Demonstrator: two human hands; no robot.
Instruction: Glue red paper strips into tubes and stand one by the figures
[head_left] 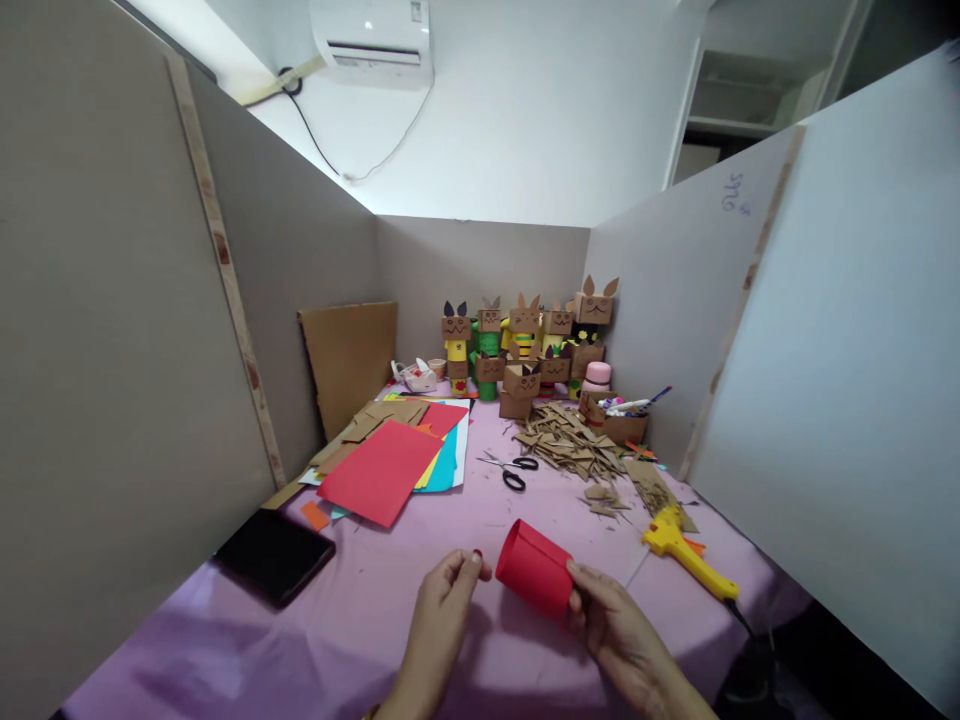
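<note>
A red paper tube (534, 570) is held just above the purple tablecloth (352, 620) near the front edge. My right hand (619, 630) grips its near end from the right. My left hand (444, 600) sits at the tube's open left end, fingertips curled and touching its rim. The tube lies tilted, its open mouth facing left and up.
Black-handled scissors (512, 470) lie beyond the tube. A stack of coloured paper with a red sheet (382, 470) is at left, a black tablet (274, 553) nearer. A yellow glue gun (686, 555) lies right. Cardboard scraps (570, 445), cardboard animal figures (525, 350) and a pen box (622, 415) stand behind.
</note>
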